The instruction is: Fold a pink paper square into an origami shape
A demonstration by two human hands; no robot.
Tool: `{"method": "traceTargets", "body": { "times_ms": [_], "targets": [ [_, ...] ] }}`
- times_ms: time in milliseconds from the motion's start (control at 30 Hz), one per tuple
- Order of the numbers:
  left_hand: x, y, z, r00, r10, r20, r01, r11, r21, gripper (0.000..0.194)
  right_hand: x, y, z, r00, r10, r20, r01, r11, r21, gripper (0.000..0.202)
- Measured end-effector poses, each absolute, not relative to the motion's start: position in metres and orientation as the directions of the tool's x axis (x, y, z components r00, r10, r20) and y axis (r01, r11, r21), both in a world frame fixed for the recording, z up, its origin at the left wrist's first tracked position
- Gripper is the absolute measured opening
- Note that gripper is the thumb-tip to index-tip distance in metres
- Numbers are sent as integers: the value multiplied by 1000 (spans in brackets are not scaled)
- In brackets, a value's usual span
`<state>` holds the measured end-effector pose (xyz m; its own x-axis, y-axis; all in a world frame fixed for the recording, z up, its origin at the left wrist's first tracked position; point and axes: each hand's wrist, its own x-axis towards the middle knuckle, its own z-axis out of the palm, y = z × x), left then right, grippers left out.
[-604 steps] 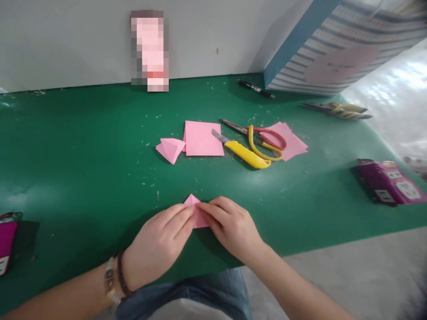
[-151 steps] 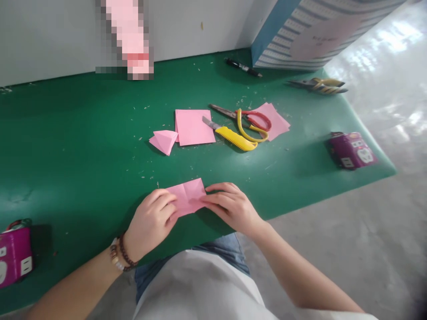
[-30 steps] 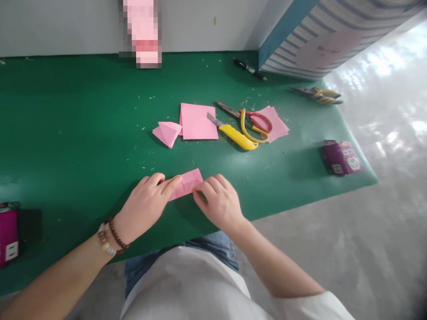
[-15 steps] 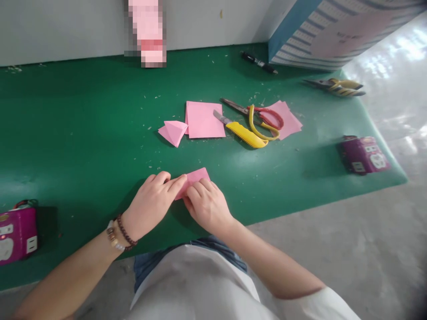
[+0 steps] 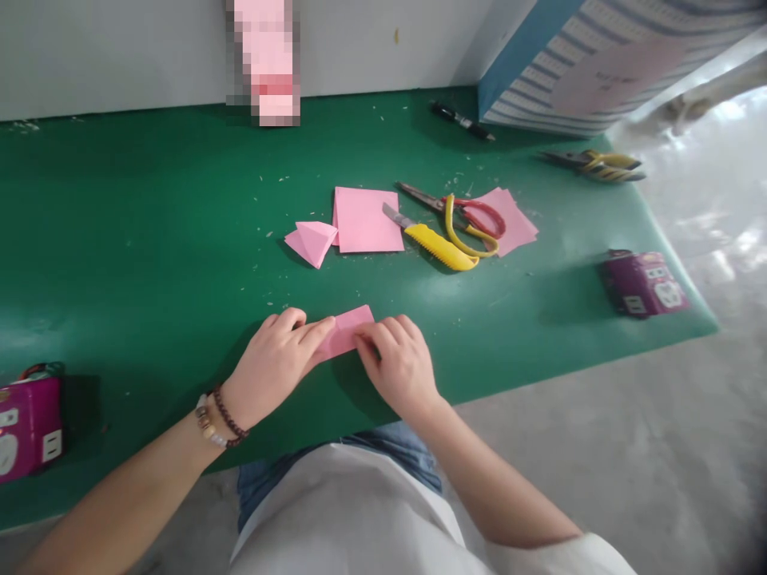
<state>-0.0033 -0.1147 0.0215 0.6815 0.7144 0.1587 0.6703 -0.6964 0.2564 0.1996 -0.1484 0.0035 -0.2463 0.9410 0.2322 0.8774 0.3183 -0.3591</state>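
Note:
A small folded strip of pink paper (image 5: 346,329) lies slantwise on the green tabletop in front of me. My left hand (image 5: 279,355), with beaded bracelets at the wrist, holds its left end, the index finger pressed along it. At the paper's right edge, the thumb and fingertips of my right hand (image 5: 399,359) pinch it. Beyond my hands are a folded pink paper piece (image 5: 315,241) and a square of pink paper (image 5: 367,220). The blade tip of a yellow utility knife (image 5: 440,246) rests on that square.
Scissors (image 5: 459,212) with red and yellow handles overlap more pink sheets (image 5: 512,222). A black pen (image 5: 461,121), pliers (image 5: 593,164) and a striped box (image 5: 557,80) stand farther back. Purple packs sit right (image 5: 645,283) and left (image 5: 29,427). A blurred pale shape (image 5: 683,112) shows upper right.
My right hand has slid rightward along the paper strip to its right edge, uncovering more of it. My left hand stays in place. A blurred pale shape has appeared at the upper right.

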Motion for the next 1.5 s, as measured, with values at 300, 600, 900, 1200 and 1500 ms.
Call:
{"method": "traceTargets", "body": {
  "times_ms": [300, 600, 900, 1200, 1500],
  "targets": [
    [-7, -114, 23, 719, 690, 86, 647, -709, 281, 38, 202, -154, 4, -215, 966, 140, 924, 248, -289, 16],
    [-12, -111, 23, 778, 622, 93, 569, -759, 316, 35, 237, -152, 1, -78, 979, 189, 882, 156, -444, 21],
    [-10, -109, 23, 769, 620, 158, 502, -738, 452, 39, 224, -156, 11, -32, 991, 132, 641, 122, -758, 3],
    [-5, -117, 20, 677, 687, 266, 540, -708, 455, 48, 212, -169, 14, -153, 838, 524, 655, 483, -581, 24],
    [-5, -122, 31, 665, 561, 493, 484, -826, 288, 18, 226, -176, 7, -395, 796, 459, 732, 574, -366, 23]
  ]
}}
